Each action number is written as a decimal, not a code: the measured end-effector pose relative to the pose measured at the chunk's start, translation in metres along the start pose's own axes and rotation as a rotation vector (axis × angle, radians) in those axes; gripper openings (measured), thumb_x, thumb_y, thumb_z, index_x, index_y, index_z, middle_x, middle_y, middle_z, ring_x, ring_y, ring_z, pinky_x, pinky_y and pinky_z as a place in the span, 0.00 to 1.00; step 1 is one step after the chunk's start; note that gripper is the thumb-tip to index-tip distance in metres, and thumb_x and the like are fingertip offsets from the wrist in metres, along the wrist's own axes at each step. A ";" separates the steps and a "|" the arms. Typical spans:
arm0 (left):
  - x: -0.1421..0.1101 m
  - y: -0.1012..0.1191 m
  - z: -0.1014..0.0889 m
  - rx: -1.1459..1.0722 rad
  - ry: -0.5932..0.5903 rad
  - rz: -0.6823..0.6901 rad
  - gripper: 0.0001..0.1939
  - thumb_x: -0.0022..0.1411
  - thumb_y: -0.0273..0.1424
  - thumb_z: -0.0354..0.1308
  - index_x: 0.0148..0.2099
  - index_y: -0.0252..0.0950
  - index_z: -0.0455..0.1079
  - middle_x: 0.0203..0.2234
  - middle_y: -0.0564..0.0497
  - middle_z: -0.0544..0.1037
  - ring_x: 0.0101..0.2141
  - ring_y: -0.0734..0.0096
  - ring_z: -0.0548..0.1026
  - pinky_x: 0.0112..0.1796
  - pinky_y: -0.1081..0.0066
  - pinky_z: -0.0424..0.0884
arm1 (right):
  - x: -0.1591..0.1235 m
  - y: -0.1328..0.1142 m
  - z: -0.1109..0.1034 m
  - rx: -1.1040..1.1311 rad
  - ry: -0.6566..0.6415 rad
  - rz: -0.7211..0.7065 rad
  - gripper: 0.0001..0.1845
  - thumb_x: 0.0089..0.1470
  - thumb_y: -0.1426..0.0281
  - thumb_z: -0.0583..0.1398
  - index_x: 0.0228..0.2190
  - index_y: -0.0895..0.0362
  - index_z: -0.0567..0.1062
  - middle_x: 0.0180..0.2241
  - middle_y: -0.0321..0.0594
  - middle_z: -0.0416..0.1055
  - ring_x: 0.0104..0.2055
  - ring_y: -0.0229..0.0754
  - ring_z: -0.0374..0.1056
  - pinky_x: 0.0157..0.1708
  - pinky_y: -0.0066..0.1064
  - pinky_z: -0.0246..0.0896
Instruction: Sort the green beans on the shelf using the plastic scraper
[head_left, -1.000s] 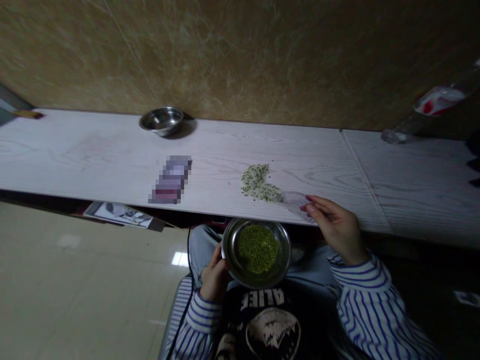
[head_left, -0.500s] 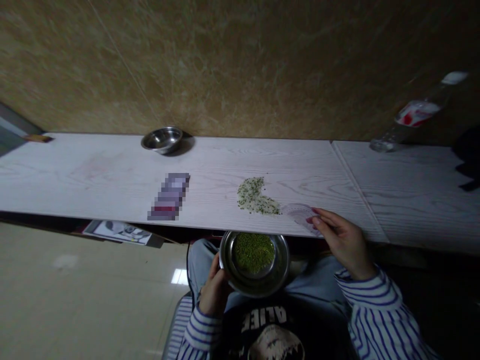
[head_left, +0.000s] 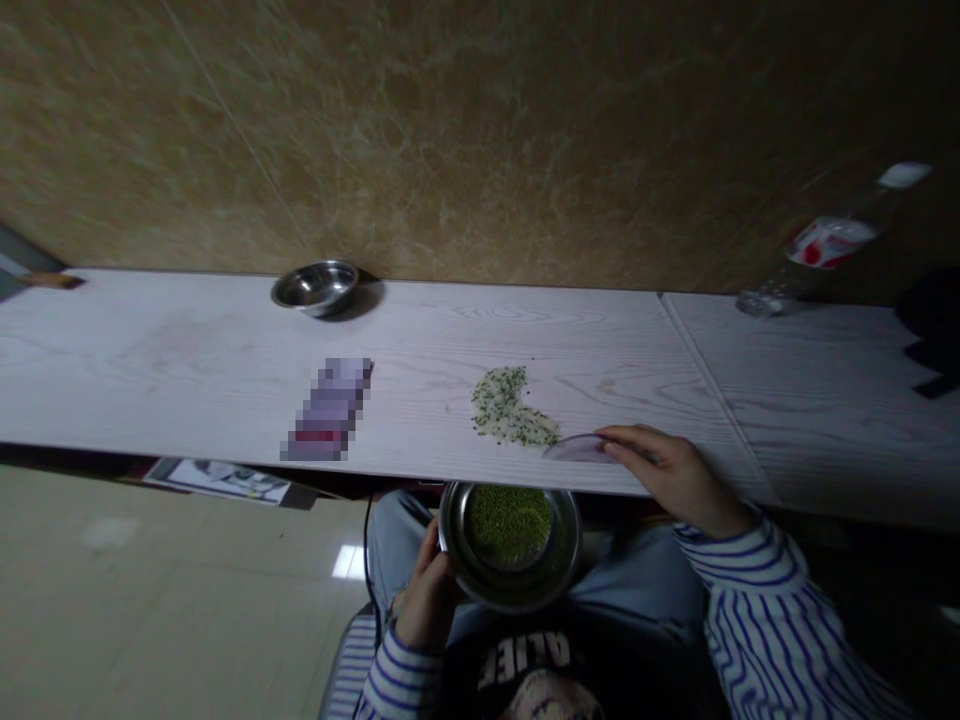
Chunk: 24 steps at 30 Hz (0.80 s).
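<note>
My left hand (head_left: 427,592) grips the left rim of a steel bowl (head_left: 564,562) held over my lap, just below the table's front edge. Small green beans (head_left: 510,522), which look like mung beans, cover the bowl's bottom. In my right hand (head_left: 679,475), pinched between thumb and fingers, is a clear plastic protractor (head_left: 576,448). Tilted low over the tabletop, its curved edge is at the lower right end of a spread of white grains mixed with green beans (head_left: 510,410). Whether the protractor touches the grains I cannot tell.
On the pale wooden table (head_left: 420,350), a smaller steel bowl (head_left: 316,290) stands near the wall. A pixelated purple phone-shaped object (head_left: 330,408) lies left of the grains. A clear bottle (head_left: 829,243) stands at the right, beside a dark object (head_left: 930,325).
My right hand has shifted slightly left, and the protractor has tilted from flatter to more edge-on beside the grains. My left hand still holds the bowl. The view has shifted slightly.
</note>
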<state>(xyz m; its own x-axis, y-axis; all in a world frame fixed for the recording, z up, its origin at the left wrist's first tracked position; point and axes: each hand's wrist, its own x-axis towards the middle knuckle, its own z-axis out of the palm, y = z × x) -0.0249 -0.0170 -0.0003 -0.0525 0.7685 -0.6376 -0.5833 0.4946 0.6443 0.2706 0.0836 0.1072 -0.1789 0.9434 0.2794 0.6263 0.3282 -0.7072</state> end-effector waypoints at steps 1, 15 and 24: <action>0.000 0.001 0.001 -0.011 0.000 0.004 0.46 0.46 0.32 0.66 0.68 0.40 0.59 0.40 0.47 0.80 0.33 0.59 0.76 0.33 0.65 0.71 | 0.003 -0.002 0.002 -0.014 -0.025 -0.034 0.12 0.60 0.67 0.60 0.40 0.54 0.83 0.38 0.43 0.83 0.40 0.45 0.79 0.39 0.32 0.75; 0.001 0.004 0.002 -0.080 0.036 -0.008 0.48 0.46 0.28 0.66 0.69 0.40 0.58 0.40 0.47 0.82 0.40 0.52 0.79 0.41 0.58 0.74 | 0.064 -0.005 0.040 -0.047 -0.186 -0.239 0.14 0.62 0.73 0.58 0.44 0.53 0.82 0.41 0.41 0.83 0.42 0.43 0.78 0.45 0.38 0.73; 0.008 -0.004 0.001 -0.083 0.040 -0.037 0.47 0.45 0.33 0.68 0.68 0.42 0.60 0.49 0.45 0.81 0.51 0.47 0.76 0.47 0.58 0.73 | 0.094 -0.004 0.048 -0.002 -0.236 -0.204 0.14 0.60 0.73 0.60 0.44 0.51 0.82 0.42 0.42 0.82 0.45 0.44 0.77 0.49 0.41 0.72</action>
<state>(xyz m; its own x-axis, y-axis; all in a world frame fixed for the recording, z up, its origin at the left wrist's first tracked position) -0.0221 -0.0124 -0.0082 -0.0608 0.7330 -0.6775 -0.6503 0.4859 0.5840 0.2148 0.1730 0.1056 -0.4721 0.8432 0.2570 0.5609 0.5123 -0.6503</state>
